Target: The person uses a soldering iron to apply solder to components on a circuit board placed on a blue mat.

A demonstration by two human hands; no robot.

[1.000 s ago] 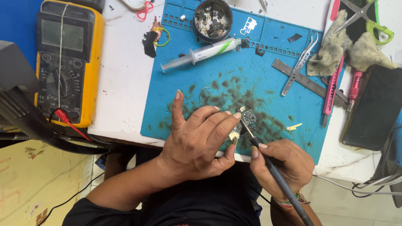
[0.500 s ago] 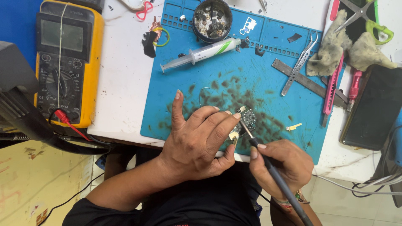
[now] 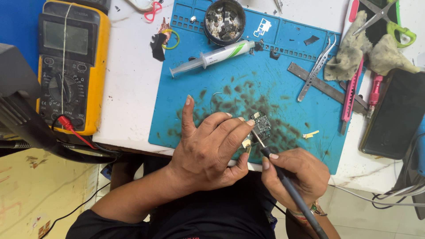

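Two hands worked over a stained blue silicone mat [image 3: 265, 79] on the white worktop [image 3: 133, 79]: the left hand [image 3: 212, 146] pinched a small dark circuit board [image 3: 262, 126]; the right hand [image 3: 294, 175] gripped a black soldering iron [image 3: 283, 177], tip touching the board.

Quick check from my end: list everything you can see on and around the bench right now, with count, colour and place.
Work mat: 1, blue with dark scorch marks, bench centre.
Circuit board: 1, small, dark, on the mat at the fingertips.
Soldering iron: 1, dark handle, tip at the board.
Syringe: 1, white and green, top of mat.
Parts bowl: 1, black, top of mat.
Tweezers: 1, silver, right side of mat.
Metal ruler: 1, grey, under the tweezers.
Multimeter: 1, yellow and black, far left.
Craft knife: 1, pink, right edge of mat.
Rags: 2, dirty beige, top right.
Phone: 1, black, far right.
Left hand: steadies the board.
Right hand: grips the iron.
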